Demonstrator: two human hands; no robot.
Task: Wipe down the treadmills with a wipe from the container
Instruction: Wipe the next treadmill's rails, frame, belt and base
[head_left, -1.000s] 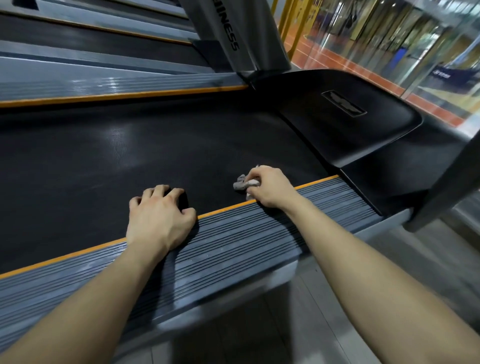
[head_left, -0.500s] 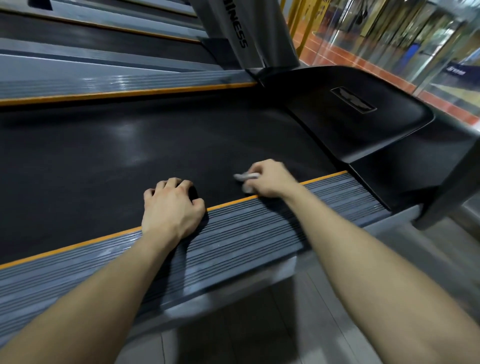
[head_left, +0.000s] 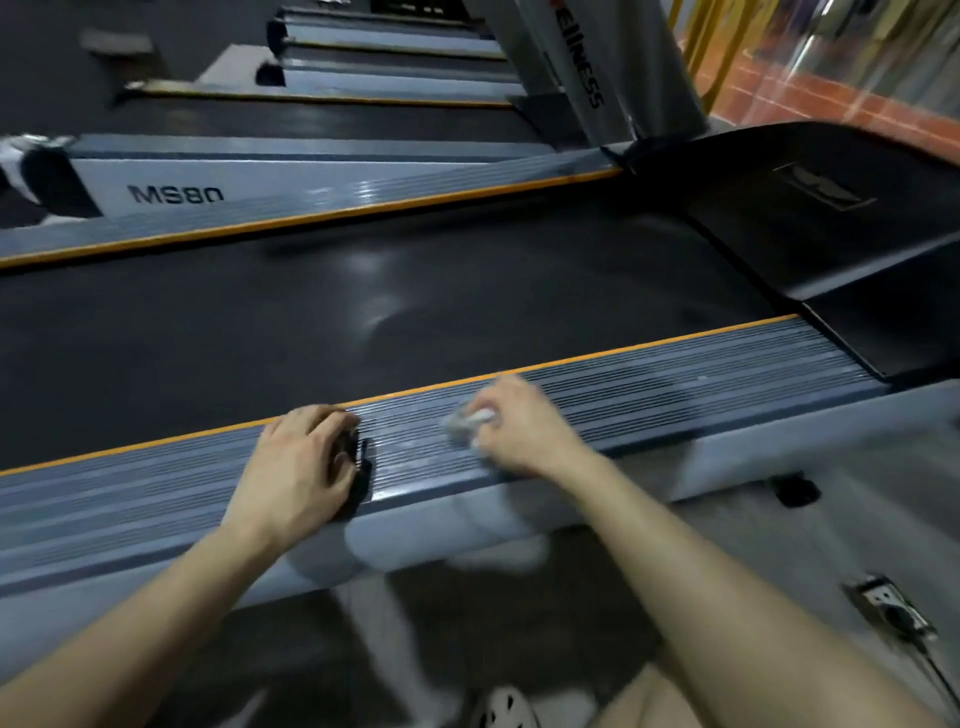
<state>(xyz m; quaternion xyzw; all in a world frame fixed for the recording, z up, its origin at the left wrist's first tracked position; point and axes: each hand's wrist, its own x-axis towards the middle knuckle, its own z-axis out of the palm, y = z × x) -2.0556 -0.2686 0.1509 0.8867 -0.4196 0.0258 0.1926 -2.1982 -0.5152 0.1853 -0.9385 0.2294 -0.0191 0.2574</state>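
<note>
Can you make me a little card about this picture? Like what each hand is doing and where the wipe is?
place: a row of treadmills
nearest one: black belt with a grey ribbed side rail edged in orange
right hand: holds a crumpled wipe against the side rail
left hand: rests on the same rail, beside the right hand
under the left hand: something dark, too blurred to tell what
writing: MS80 on the next treadmill
on the floor: a white shoe
</note>
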